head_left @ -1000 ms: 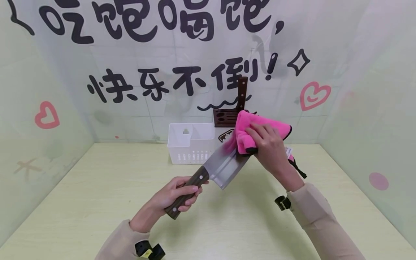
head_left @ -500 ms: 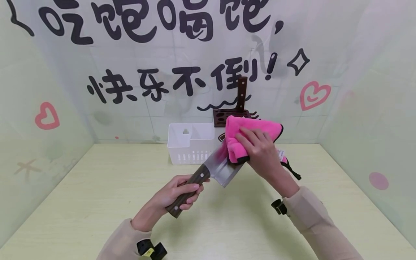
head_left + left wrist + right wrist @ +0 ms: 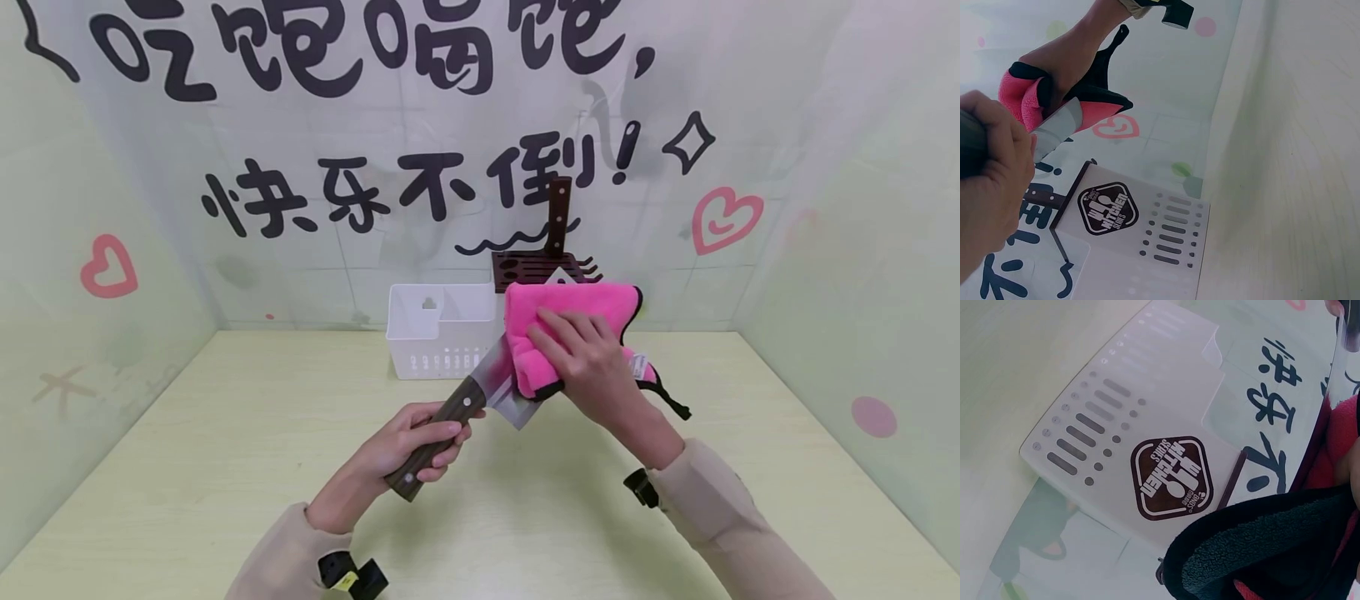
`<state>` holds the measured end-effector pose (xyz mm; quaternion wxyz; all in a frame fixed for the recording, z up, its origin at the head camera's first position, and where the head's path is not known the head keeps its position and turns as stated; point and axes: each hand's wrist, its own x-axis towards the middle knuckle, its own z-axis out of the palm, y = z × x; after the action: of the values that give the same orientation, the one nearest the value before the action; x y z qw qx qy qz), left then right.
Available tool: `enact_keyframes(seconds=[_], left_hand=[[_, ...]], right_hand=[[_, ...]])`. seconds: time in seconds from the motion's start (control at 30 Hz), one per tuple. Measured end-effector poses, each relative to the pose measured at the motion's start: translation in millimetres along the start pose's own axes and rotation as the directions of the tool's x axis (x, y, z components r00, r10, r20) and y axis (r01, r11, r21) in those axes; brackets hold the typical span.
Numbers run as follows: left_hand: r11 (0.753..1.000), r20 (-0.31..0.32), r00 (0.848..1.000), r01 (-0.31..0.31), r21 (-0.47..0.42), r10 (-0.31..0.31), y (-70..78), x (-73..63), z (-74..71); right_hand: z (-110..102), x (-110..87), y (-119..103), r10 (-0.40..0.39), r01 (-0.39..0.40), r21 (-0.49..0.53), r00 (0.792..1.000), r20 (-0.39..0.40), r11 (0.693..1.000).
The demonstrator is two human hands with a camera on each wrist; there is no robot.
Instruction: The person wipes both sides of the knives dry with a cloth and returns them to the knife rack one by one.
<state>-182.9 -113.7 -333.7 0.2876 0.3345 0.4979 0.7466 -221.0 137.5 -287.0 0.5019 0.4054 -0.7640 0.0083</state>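
In the head view, my left hand point(image 3: 405, 446) grips the dark wooden handle of a cleaver point(image 3: 501, 379), its broad blade slanting up and away to the right. A folded pink cloth point(image 3: 528, 304) with black edging lies over most of the blade. My right hand point(image 3: 588, 362) holds this cloth against the blade with its fingers spread on top. A pale blade corner shows above the cloth. From the left wrist, the blade point(image 3: 1060, 131) passes beside the cloth point(image 3: 1019, 103). The cloth's dark underside point(image 3: 1216, 565) fills the lower right wrist view.
Behind the cleaver, a white knife holder point(image 3: 442, 358) with a brown slotted top point(image 3: 517, 273) stands at the back of the table point(image 3: 225, 433). One dark-handled knife point(image 3: 558, 212) is upright in it. Walls rise at the back and both sides.
My right hand has drawn the cloth down and left along the blade, toward the cleaver's handle. A blade corner now shows above the cloth. My left hand has barely moved.
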Motion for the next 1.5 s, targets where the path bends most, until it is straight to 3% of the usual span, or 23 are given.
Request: enact_keyframes(seconds=[0.27,0.7,0.97,1.5], left_hand=[[1.000,-0.002,1.000,-0.011,-0.004,0.011,0.0,1.7,-0.5],[1.000,-0.034,0.999,-0.005,0.010,0.005,-0.7,3.5,-1.0],[1.000,-0.042,0.999,-0.004,0.005,0.004,-0.8,3.4,-1.6],[1.000,-0.046,0.999,-0.011,0.003,0.011,-0.1,2.1,-1.6]], right_hand=[[0,-1.1,-8,-0.088,0.088,-0.002,0.996,-0.001,0.996],[-2,-0.7,-25,-0.182,0.183,-0.035,0.982,0.049,0.982],[-1,-3.0,-29,-0.220,0.221,-0.042,0.975,0.040,0.974],[-1,-5.0,-18,-0.160,0.160,0.006,0.986,0.047,0.987]])
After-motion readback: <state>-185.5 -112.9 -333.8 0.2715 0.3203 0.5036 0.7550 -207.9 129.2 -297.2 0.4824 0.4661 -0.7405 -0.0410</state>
